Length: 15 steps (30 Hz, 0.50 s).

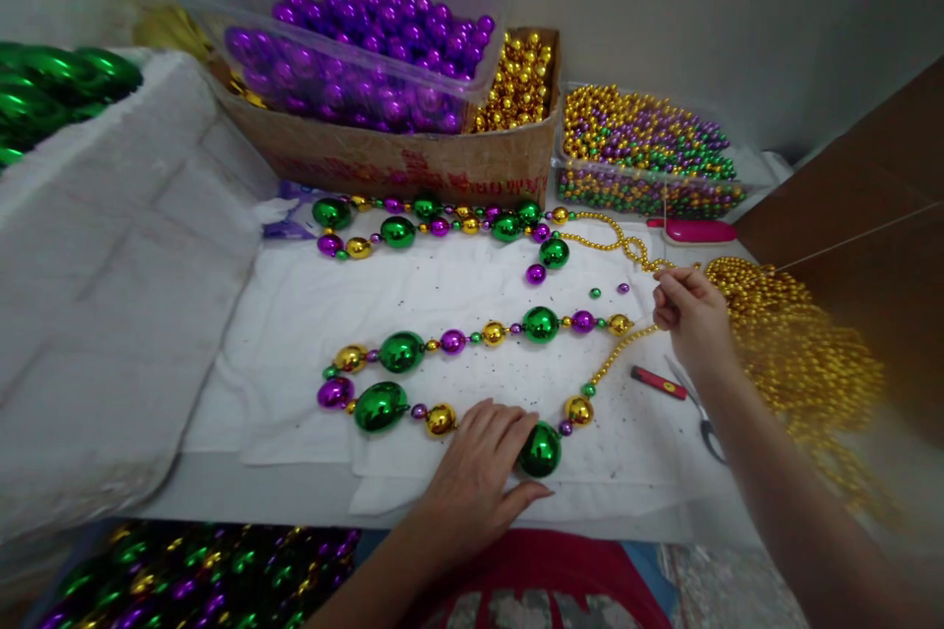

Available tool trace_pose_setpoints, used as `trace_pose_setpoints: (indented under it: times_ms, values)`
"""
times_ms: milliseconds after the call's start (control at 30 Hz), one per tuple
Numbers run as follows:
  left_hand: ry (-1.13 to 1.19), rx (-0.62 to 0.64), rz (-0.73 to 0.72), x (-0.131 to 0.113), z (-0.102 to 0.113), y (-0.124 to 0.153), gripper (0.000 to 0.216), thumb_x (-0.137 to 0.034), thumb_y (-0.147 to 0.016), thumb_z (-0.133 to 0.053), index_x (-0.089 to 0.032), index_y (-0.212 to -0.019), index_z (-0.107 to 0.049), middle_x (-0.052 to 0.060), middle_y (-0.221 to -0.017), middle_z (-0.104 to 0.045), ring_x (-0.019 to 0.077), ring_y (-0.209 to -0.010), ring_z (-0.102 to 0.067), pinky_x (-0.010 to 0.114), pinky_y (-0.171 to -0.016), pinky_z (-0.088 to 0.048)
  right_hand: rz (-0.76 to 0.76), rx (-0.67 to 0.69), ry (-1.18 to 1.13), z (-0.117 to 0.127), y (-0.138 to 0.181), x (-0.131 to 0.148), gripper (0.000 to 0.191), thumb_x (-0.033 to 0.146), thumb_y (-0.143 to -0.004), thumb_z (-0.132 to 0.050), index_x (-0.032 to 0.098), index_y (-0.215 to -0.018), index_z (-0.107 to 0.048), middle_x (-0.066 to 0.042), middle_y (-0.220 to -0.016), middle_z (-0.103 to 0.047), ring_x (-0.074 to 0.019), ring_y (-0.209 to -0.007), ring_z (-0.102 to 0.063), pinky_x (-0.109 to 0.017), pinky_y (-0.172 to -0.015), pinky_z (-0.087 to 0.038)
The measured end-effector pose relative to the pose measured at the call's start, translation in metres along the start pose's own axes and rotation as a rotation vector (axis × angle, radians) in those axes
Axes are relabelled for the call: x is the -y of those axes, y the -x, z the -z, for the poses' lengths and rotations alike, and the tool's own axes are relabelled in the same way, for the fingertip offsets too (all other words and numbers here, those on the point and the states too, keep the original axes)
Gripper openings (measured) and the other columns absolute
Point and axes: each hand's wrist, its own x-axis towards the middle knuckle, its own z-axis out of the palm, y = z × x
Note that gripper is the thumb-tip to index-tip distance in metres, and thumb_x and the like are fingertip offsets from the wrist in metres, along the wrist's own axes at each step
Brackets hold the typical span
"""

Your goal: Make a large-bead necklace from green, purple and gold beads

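A bead necklace [449,344] of large green, purple and gold balls lies looped on a white cloth [295,314]. My left hand [479,472] rests flat on the cloth, fingers spread, touching a large green ball [541,450] at the strand's near end. My right hand [689,314] is raised over the cloth's right side, fingers pinched on a thin thread [848,241] that runs off to the right, beside a strand of small gold beads [623,344]. A second necklace [442,221] lies at the cloth's far edge.
A clear bin of purple balls [369,49] sits on a cardboard box [413,157] with gold balls [520,84]. A bin of mixed small beads [641,147] stands right. Gold bead strands [803,354], scissors [700,413], a red tool [659,382] and a pink lighter [693,232] lie nearby.
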Motion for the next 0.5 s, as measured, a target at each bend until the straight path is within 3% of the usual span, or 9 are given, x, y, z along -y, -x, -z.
trace_pose_setpoints:
  times_ms: [267,500]
  values:
    - [-0.009,0.018,0.026,-0.007,-0.016,-0.009,0.064,-0.048,-0.079,-0.061,-0.021,-0.133,-0.039,0.012,-0.121,-0.057,0.0285,-0.112,-0.050,0.053,-0.103,-0.032,-0.025,0.006,-0.002,0.006,0.009,-0.014,0.012,0.028,-0.073,-0.068,0.021,-0.077,-0.058,0.006,-0.054,-0.049,-0.0049,-0.039,-0.032,-0.017,-0.034,-0.026]
    - [-0.031,-0.028,0.072,0.009,0.014,0.000,0.068,-0.050,-0.079,-0.060,-0.023,-0.137,-0.035,0.012,-0.122,-0.056,0.0291,-0.113,-0.050,0.050,-0.099,-0.038,-0.061,-0.004,0.005,0.013,0.013,-0.026,0.015,0.031,-0.071,-0.069,0.021,-0.076,-0.058,0.006,-0.054,-0.049,-0.0053,-0.039,-0.034,-0.017,-0.034,-0.026]
